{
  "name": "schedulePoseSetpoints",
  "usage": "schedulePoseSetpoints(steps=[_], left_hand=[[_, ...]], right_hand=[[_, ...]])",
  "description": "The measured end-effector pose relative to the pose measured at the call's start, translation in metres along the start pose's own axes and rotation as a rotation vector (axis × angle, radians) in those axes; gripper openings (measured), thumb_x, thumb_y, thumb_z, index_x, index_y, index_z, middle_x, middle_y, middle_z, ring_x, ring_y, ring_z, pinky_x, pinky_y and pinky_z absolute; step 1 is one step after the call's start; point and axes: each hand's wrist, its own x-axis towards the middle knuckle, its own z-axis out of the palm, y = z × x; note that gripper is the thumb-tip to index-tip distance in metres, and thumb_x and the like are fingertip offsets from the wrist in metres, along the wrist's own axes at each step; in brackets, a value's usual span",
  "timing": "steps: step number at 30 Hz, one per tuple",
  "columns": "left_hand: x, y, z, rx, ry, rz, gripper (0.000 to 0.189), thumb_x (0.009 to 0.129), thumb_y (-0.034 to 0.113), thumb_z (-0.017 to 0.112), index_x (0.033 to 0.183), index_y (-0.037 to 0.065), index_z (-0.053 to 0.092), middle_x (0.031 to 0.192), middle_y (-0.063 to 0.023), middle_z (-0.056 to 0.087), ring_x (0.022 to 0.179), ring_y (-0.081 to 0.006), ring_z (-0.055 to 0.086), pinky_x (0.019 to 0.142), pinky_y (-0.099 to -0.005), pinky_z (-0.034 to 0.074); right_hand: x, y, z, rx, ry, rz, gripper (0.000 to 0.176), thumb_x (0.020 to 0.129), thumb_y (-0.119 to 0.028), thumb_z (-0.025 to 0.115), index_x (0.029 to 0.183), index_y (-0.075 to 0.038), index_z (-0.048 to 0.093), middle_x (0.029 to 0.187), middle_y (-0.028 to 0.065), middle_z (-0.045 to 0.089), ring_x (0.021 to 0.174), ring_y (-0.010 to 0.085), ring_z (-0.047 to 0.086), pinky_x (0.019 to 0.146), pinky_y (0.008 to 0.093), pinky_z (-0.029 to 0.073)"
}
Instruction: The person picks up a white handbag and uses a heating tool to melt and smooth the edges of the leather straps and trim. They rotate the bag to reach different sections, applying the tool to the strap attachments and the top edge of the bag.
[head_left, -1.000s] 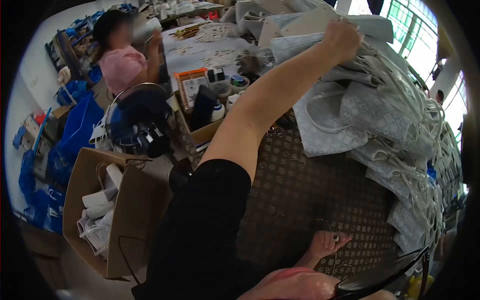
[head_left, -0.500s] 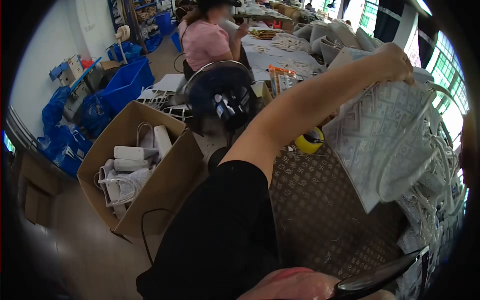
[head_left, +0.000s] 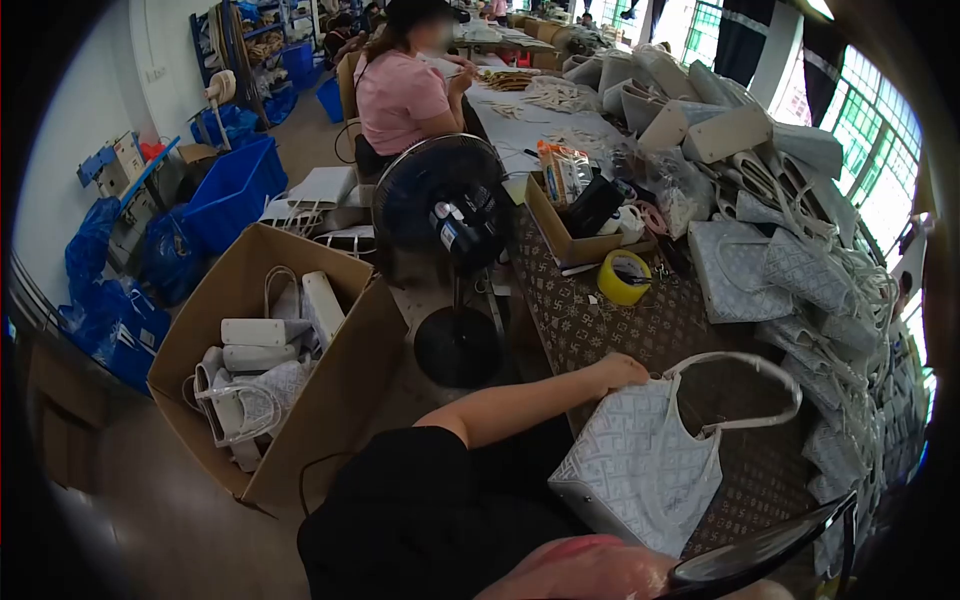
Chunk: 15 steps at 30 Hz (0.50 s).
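A pale grey patterned handbag (head_left: 635,455) is at the near edge of the brown patterned table (head_left: 590,335). It leans to one side, with one handle (head_left: 750,362) arching out to the right. My left hand (head_left: 625,373) is closed on the bag's upper left edge; the fingertips are partly hidden. My right hand does not show. Just beyond the bag lies a roll of yellow tape (head_left: 624,278), beside a small cardboard tray (head_left: 560,225) of tools and packets.
Handbags are heaped along the table's right side (head_left: 740,270). To the left, an open cardboard box (head_left: 330,400) holds several bags. A black fan (head_left: 440,200) stands between box and table. A person in pink (head_left: 400,95) sits at the table farther back.
My left hand has brought the handbag down and toward me from the heap at the right. The tray and heaped bags it covered now show.
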Motion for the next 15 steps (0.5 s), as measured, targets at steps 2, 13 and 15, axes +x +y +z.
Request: schedulePoseSetpoints(steps=[2,13,15], left_hand=[[-0.021,0.001,0.004,0.026,0.09,-0.146,0.017,0.075,0.016,0.068,0.089,0.006,0.064,0.08,-0.0032,0.06,0.061,-0.0109,0.053,0.052,-0.0272,0.043],[-0.003,-0.013,0.014,0.203,0.14,-0.012,0.032,0.077,0.029,0.067,0.094,0.003,0.062,0.085,-0.0057,0.06,0.072,-0.012,0.055,0.062,-0.0265,0.045],[-0.002,-0.016,0.013,0.325,0.168,0.053,0.035,0.077,0.031,0.067,0.095,0.002,0.062,0.086,-0.0066,0.061,0.074,-0.0131,0.056,0.064,-0.0267,0.045]], right_hand=[[-0.002,0.004,0.003,-0.001,-0.003,0.0,0.036,0.09,-0.038,0.047,0.075,-0.009,0.062,0.048,0.0009,0.053,0.04,0.0098,0.046,0.047,0.0255,0.036],[0.007,0.004,0.021,-0.035,-0.016,0.034,0.038,0.09,-0.038,0.048,0.067,-0.009,0.06,0.046,0.0004,0.051,0.036,0.0091,0.043,0.042,0.0251,0.034],[0.014,0.008,0.019,-0.031,-0.016,0.053,0.039,0.09,-0.038,0.048,0.066,-0.009,0.06,0.046,0.0003,0.05,0.036,0.0089,0.043,0.041,0.025,0.034]])
